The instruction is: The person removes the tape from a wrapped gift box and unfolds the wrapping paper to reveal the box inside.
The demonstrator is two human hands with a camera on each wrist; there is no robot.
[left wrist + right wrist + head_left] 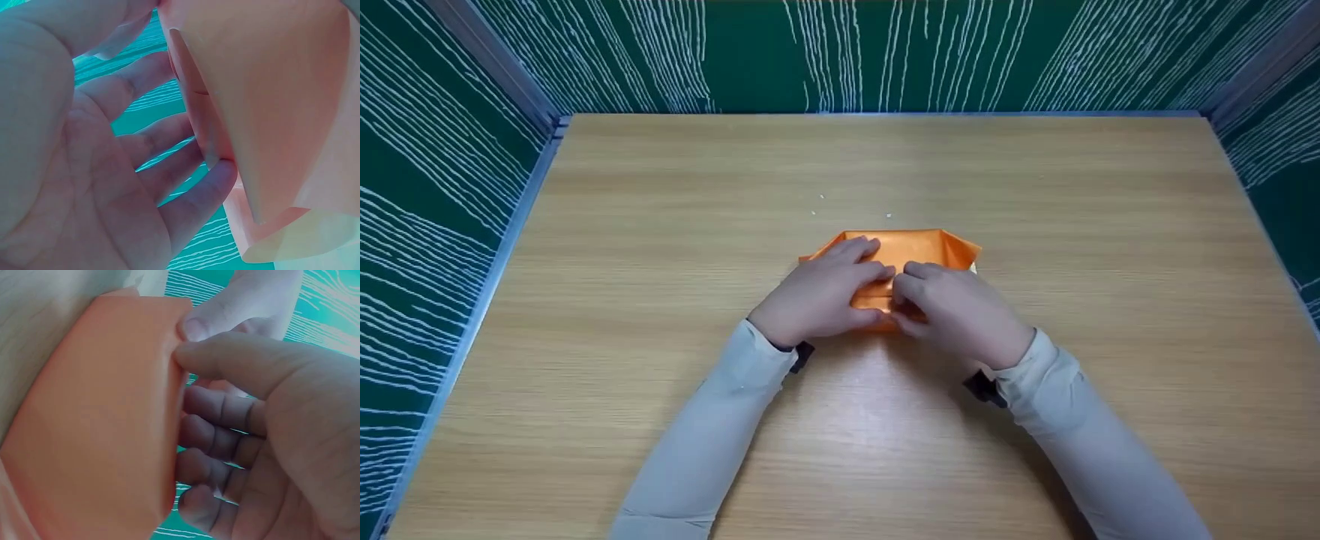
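A folded sheet of orange paper (pixel 911 244) lies at the middle of the table, with slanted folds at its two far corners and a bit of pale underside at the right. On its left part rests my left hand (pixel 832 289), fingers spread over the top and thumb at the near edge. My right hand (pixel 960 304) pinches the near edge at the right, thumb against curled fingers. From the right wrist, the thumb presses one face of the paper (pixel 107 410) while the fingers sit behind; the left thumb (pixel 197 329) touches the same edge. Both hands hide part of the folds.
Light wood table (pixel 660 187) surrounds the paper. A few tiny white scraps (pixel 889 216) lie beyond it. Green panels with white streaks (pixel 750 60) stand at the back and both sides. Dark wrist straps (pixel 986 388) show at the sleeve ends.
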